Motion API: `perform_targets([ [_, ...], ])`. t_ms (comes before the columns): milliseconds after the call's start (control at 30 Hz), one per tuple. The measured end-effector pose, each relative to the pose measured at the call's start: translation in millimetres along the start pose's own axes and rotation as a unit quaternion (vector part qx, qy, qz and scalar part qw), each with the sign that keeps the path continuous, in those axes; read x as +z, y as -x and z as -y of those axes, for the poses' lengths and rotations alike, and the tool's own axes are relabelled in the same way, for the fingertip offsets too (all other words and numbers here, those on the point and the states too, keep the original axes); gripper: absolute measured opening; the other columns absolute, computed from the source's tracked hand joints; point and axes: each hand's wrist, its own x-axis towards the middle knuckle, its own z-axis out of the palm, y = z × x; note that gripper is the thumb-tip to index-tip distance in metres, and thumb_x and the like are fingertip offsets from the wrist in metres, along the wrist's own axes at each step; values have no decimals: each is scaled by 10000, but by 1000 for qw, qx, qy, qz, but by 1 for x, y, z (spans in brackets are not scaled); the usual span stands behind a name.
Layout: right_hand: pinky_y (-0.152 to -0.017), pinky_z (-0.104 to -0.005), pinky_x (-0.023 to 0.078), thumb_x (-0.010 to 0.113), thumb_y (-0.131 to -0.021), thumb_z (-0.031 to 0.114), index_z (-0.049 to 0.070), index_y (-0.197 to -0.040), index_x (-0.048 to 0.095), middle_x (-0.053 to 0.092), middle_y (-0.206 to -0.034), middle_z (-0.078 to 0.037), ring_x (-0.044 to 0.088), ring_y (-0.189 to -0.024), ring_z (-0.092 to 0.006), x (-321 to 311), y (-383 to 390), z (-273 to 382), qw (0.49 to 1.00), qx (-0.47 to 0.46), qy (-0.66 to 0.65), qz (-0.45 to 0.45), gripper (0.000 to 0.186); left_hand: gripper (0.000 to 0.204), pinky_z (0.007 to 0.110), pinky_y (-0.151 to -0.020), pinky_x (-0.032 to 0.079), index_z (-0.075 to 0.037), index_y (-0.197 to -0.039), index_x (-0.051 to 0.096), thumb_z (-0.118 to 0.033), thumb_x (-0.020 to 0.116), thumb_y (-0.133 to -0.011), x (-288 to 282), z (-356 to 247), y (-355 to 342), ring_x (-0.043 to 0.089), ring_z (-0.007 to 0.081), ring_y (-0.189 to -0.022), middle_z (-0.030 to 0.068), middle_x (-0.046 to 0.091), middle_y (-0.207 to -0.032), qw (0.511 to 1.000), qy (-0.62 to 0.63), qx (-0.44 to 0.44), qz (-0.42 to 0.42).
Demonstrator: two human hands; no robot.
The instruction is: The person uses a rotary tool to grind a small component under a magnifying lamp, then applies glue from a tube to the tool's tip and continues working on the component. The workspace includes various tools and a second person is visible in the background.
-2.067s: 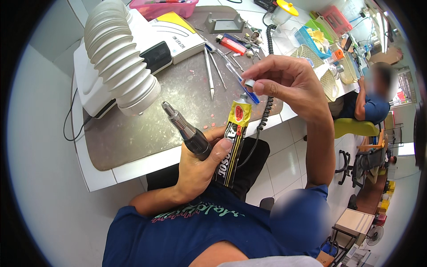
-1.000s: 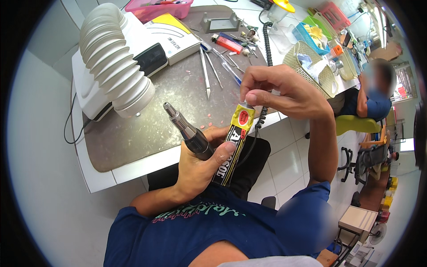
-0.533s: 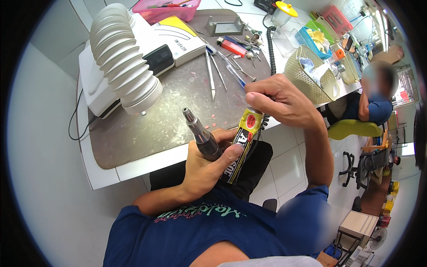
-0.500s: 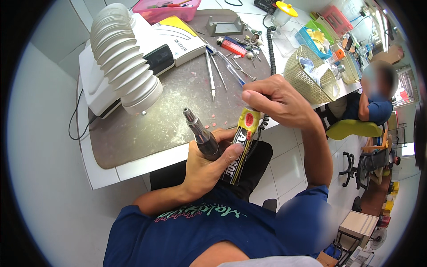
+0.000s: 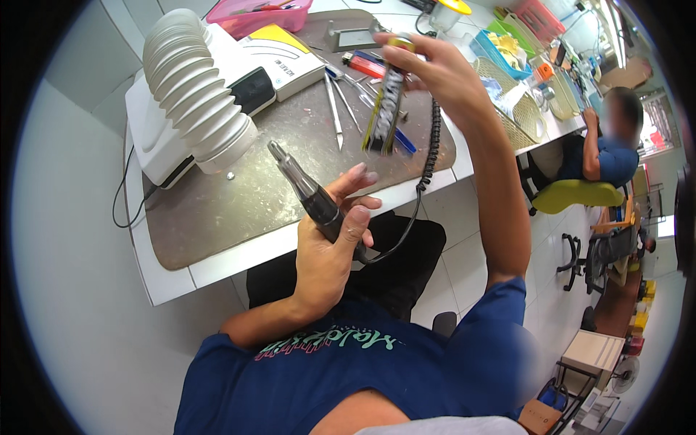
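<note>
A black and silver rotary handpiece (image 5: 316,203) lies in my left hand (image 5: 325,261), its metal tip pointing up and to the left. My left thumb and fingers are around its body, with some fingertips spread off it. From the handpiece's lower end runs a black coiled cord (image 5: 433,145). Over the right part of the work mat, my right hand (image 5: 442,72) grips a yellow and black tube (image 5: 386,109) by its upper end. Beyond the tube are a red lighter (image 5: 365,65) and several thin metal hand tools (image 5: 333,112), partly covered.
On the left, a white ribbed suction hose (image 5: 192,87) arches over the brown mat (image 5: 203,232). A yellow and white box (image 5: 283,61) and a pink tray (image 5: 264,22) stand behind. Baskets (image 5: 536,123) line the right side, near a seated person (image 5: 612,152).
The tube has left my left hand and moved up and away over the mat in my right hand. My left fingers have loosened, still holding the handpiece.
</note>
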Motion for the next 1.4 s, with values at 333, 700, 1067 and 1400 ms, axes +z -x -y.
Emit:
perform_targets([
  [333,-647,-325,525,736,-840,291,2,-1029,663,708,-827,-117,668,-704,-204,5,-56,-48,952,-42,299,-42,352,361,301,-819,467,17,-1323,370,-189,441,-1035,-7,3,17,561,170,-874,77,517,-947,993,97,-64,2],
  [700,-691,-306,528,660,-894,211,-8,-949,672,698,-798,-100,663,-700,-177,-4,44,-31,928,-37,368,-46,227,323,286,-788,473,-5,-1284,407,-231,414,-1052,-17,9,11,565,136,-821,59,520,-896,987,83,-86,106],
  [1067,-681,-240,580,633,-937,93,18,-1080,702,714,-817,-75,693,-757,-107,43,70,16,994,-105,32,-4,175,347,279,-766,467,1,-1264,425,-268,442,-1045,-15,7,17,545,120,-788,45,518,-865,984,-30,-78,158],
  [1400,-711,-250,598,691,-897,70,-41,-1027,673,702,-896,-105,701,-799,-144,49,72,19,986,-49,-160,1,172,334,273,-734,467,21,-1246,447,-234,466,-1030,-12,5,22,542,119,-748,44,524,-834,982,-66,-76,157],
])
